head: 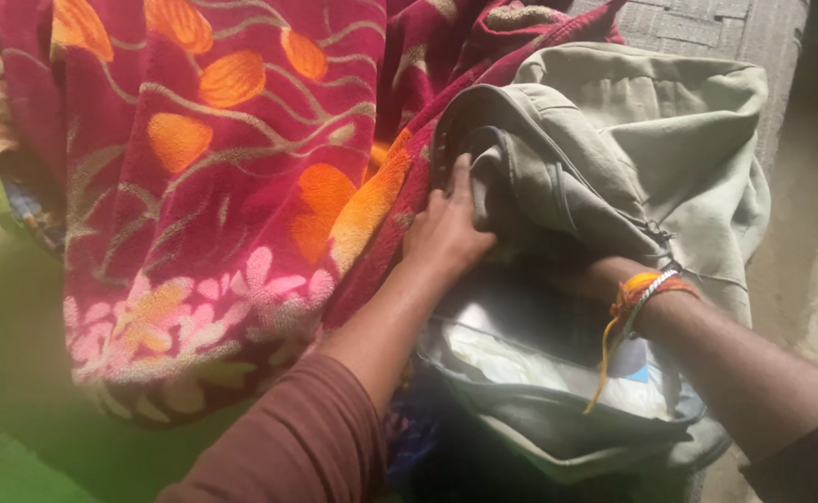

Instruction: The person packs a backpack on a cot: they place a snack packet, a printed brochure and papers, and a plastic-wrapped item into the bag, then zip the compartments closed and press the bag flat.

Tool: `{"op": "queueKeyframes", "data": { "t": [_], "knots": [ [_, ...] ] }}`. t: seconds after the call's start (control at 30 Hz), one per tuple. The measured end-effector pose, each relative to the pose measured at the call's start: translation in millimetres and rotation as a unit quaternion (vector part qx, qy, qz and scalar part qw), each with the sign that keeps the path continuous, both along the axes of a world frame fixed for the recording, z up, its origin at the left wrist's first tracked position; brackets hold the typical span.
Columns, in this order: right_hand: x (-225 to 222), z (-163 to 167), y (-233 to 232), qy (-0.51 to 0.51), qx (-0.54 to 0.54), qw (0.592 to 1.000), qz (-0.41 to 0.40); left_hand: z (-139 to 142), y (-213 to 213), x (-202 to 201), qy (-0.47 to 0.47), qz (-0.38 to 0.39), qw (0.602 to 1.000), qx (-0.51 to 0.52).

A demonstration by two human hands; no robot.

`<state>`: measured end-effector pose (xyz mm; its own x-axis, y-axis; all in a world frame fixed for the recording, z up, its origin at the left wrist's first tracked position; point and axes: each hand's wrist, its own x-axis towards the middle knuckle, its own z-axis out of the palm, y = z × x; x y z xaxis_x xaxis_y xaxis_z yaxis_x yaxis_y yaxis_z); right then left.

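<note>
While left hand (pixel 446 228) grips grey bag (pixel 633 158) flap edge beside red blanket (pixel 213 186), right hand hidden inside, grip unclear.

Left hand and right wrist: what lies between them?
Head view: a fold of the grey bag sits between left hand and right wrist.

A home, likely a bedroom — a floral blanket (pixel 213 186) lies heaped beside clothing.

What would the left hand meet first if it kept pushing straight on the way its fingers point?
Likely the folded grey-green fabric flap of the bag; the left hand already touches its edge, beside the red floral blanket. Depth is unclear.
</note>
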<state>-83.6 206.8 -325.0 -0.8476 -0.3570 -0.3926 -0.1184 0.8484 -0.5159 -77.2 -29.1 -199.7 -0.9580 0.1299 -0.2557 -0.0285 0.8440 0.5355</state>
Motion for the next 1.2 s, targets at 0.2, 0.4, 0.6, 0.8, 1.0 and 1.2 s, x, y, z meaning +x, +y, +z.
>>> {"op": "queueKeyframes", "data": {
  "t": [0.2, 0.4, 0.6, 0.8, 1.0, 1.2],
  "knots": [
    [-3, 41, -16, 0.039, -0.056, 0.997, 0.035, -4, 8, -23, 0.159, 0.047, 0.984, 0.068],
    [4, 37, 4, -0.037, 0.121, 0.991, -0.035, -3, 16, -28, 0.271, 0.04, 0.954, 0.124],
    [-2, 24, 10, -0.058, 0.119, 0.988, -0.074, -12, 24, -28, 0.29, 0.029, 0.942, 0.164],
    [-5, 27, 4, -0.069, 0.092, 0.988, -0.099, -16, 24, -30, 0.312, 0.031, 0.929, 0.196],
    [7, 34, -31, -0.045, -0.108, 0.977, -0.179, -13, 19, -27, 0.273, 0.042, 0.944, 0.179],
    [32, 58, -25, -0.107, -0.348, 0.879, -0.307, -5, 13, -22, 0.233, 0.06, 0.96, 0.141]
  ]
}}
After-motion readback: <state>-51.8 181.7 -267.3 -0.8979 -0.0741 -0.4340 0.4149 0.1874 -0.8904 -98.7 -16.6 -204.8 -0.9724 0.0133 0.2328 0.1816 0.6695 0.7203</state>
